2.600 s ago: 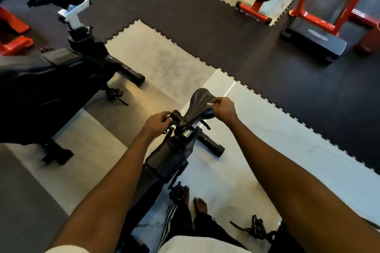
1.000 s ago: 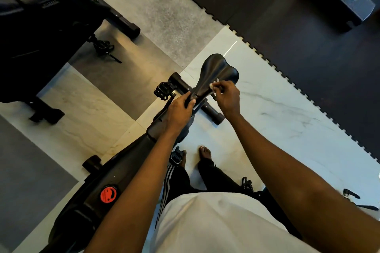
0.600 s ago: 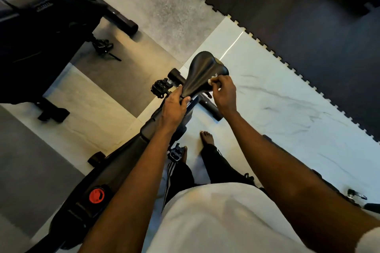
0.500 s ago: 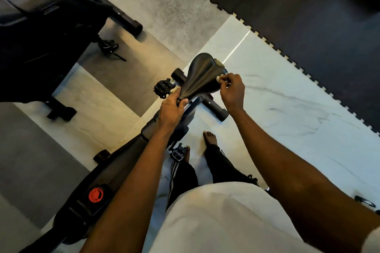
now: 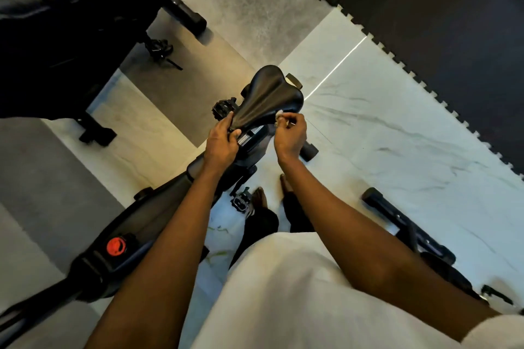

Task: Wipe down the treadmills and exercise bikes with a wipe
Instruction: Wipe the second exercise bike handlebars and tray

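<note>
Exercise bike (image 5: 150, 221), black, with a matte body, stands on the pale marble-pattern floor tiles (image 5: 382, 136) directly below the person. It runs from the lower left of the view up to the centre. Its black padded saddle (image 5: 269, 96) is smooth and a little shiny, wide at the far end and narrow at the near end. On the body sits one round red knob (image 5: 115, 246). This bike shows two black pedals: the first pedal (image 5: 224, 108) is just left of the saddle, and the second pedal (image 5: 241, 201) is lower, beside the bare feet (image 5: 259, 195).

Both hands are at the saddle. The left hand (image 5: 221, 142) grips the narrow nose, with its fingers curled round it. The right hand (image 5: 290, 136) pinches one small white wipe (image 5: 279, 115) between thumb and fingertips at the right edge of the saddle. Whether the wipe really touches the edge or is only just beside it, I cannot tell.

One more black exercise machine (image 5: 71, 22) fills the upper left — a single pedal (image 5: 158, 47) hangs at its side. A third black frame (image 5: 411, 238) lies at the lower right; it is only partly seen, so I cannot tell what machine it is. One dark rubber mat (image 5: 425, 22) with a toothed edge borders the tiles at the upper right. The feet are two, and a white shirt (image 5: 283, 292) covers the bottom of the view.
</note>
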Motion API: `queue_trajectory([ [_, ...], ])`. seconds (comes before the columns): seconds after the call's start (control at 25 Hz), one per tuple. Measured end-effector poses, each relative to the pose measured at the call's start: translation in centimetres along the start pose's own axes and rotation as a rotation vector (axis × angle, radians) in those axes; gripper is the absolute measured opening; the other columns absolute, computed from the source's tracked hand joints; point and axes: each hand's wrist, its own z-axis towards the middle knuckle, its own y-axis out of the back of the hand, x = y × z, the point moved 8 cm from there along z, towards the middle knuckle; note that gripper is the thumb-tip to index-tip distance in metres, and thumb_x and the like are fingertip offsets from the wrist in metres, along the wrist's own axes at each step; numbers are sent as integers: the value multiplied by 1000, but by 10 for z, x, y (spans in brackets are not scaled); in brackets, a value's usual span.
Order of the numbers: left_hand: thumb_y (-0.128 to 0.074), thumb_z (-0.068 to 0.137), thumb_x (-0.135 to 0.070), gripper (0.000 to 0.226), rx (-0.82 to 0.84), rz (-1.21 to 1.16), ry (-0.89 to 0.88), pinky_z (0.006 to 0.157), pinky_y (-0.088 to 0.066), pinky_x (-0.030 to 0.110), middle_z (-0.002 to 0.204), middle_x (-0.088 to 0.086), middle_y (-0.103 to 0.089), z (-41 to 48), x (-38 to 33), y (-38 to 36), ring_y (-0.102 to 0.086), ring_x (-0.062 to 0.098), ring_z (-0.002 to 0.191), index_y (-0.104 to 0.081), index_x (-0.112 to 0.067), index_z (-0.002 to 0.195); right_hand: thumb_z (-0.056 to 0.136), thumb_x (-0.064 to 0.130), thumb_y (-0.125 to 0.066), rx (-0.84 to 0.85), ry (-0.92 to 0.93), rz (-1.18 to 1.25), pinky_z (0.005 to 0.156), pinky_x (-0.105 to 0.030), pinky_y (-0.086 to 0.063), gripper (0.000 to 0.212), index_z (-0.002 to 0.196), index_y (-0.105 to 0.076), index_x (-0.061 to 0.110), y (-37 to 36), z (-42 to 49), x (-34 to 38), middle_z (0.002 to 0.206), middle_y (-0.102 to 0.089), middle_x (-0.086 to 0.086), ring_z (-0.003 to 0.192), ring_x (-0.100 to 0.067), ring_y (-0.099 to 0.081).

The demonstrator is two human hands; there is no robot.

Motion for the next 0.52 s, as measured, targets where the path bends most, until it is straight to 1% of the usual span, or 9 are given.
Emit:
queue_trajectory([
  [0.08,-51,103,-18,53,-5,-8,9,110,-39,43,145,16,-49,-1,2,-1,-47,32,132,-37,-15,154,93,15,-66,10,86,-51,80,-29,-51,4,93,-62,16,16,14,12,95,-64,0,86,-14,-60],
  [0.16,-51,103,-19,52,-5,5,11,109,-39,45,145,17,-49,1,2,-2,-46,35,131,-37,-14,154,92,18,-66,49,180,-116,78,-29,-50,3,92,-63,16,21,26,23,96,-63,0,86,-15,-60],
  [0.2,-51,104,-20,52,-2,16,9,108,-38,46,145,17,-49,3,3,-3,-45,36,131,-37,-14,154,92,20,-66,52,199,-141,79,-30,-51,4,92,-64,17,22,31,26,97,-64,-1,87,-16,-60],
  [0.28,-47,105,-28,51,3,56,4,107,-36,47,146,17,-48,4,1,-4,-44,38,130,-38,-13,153,94,22,-64,58,228,-193,81,-31,-52,8,95,-64,14,20,32,35,100,-63,-3,89,-15,-59],
  [0.32,-45,106,-34,52,3,83,14,105,-36,48,145,17,-49,5,1,-5,-44,38,129,-38,-13,152,96,21,-61,92,268,-222,82,-31,-52,9,98,-65,13,17,30,39,102,-62,-3,90,-14,-58],
  [0.4,-40,106,-44,54,-23,152,47,101,-37,49,143,16,-50,4,-3,-7,-45,38,125,-40,-14,150,98,19,-58,254,451,-296,82,-27,-52,12,104,-65,11,4,18,50,106,-62,-6,94,-15,-58],
  [0.48,-36,106,-47,54,-69,232,68,100,-36,49,144,14,-49,-1,-9,-7,-44,37,125,-41,-14,148,100,15,-58,435,642,-400,83,-19,-49,16,112,-66,9,-8,1,55,113,-62,-8,99,-16,-58],
  [0.52,-35,106,-47,54,-92,250,77,100,-35,49,144,14,-48,0,-10,-6,-44,36,126,-41,-14,147,99,13,-59,472,706,-441,84,-14,-47,18,114,-67,8,-13,2,58,115,-63,-9,100,-16,-59],
])
